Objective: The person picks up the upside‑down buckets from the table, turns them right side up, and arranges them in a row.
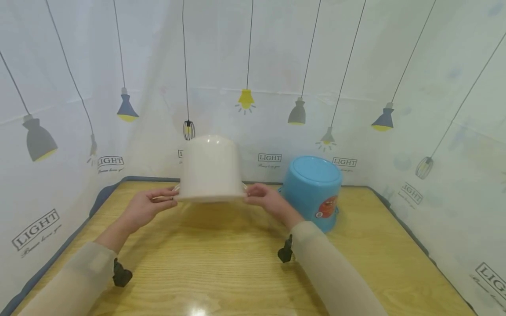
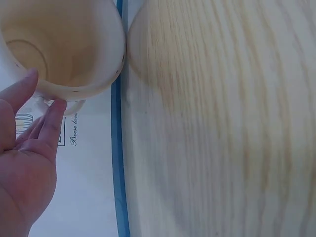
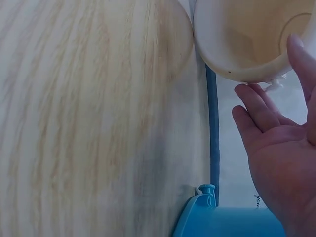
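A cream-white bucket (image 1: 211, 169) is held upside down above the back of the table, slightly tilted. My left hand (image 1: 148, 206) pinches its rim on the left, the thumb at the edge and the fingers on the outer side near the handle mount. On the opposite side, my right hand (image 1: 269, 202) grips the rim in the same way. Both wrist views look into the hollow bucket (image 2: 74, 44), and no contents are visible there. To the right of my right hand, a blue bucket (image 1: 312, 188) with a round red label stands upside down on the table.
The wooden table (image 1: 205, 272) has a blue-grey edge. White cloth (image 1: 221, 52) printed with lamps and lettering hangs close behind it and along both sides. The blue bucket's handle mount (image 3: 207, 190) sticks out below my right hand in the right wrist view.
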Available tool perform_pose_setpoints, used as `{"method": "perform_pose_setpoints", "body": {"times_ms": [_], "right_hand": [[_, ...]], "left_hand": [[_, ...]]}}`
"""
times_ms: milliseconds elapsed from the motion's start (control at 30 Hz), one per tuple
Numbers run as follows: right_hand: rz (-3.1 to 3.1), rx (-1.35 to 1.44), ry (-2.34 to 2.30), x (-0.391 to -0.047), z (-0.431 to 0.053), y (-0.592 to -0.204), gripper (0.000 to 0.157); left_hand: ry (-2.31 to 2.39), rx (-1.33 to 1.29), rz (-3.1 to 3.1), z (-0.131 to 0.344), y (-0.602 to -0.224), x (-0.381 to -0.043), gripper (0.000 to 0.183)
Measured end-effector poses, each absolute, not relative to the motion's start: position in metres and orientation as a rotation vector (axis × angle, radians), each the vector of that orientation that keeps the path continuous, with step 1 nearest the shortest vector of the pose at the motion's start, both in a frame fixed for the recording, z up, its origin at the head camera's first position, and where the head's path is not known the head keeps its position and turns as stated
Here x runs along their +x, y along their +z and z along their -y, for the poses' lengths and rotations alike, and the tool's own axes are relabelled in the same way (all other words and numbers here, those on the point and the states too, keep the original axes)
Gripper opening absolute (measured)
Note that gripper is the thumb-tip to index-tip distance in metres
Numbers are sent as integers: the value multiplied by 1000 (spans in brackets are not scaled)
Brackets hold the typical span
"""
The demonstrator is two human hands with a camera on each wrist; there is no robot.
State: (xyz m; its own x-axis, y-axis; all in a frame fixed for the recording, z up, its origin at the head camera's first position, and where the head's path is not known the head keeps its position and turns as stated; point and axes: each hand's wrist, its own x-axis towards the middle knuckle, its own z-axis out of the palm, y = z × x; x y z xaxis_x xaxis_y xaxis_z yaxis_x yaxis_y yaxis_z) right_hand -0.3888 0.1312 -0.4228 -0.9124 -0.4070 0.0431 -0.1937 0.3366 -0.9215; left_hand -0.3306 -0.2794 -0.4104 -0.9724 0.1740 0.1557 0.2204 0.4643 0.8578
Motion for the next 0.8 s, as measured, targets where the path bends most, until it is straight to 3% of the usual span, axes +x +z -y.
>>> {"method": "perform_pose_setpoints", "body": {"times_ms": [800], "right_hand": [[-2439, -488, -1816, -383, -127, -410, 35]], "left_hand": [[-1668, -242, 2525, 273, -399, -327, 54]]}}
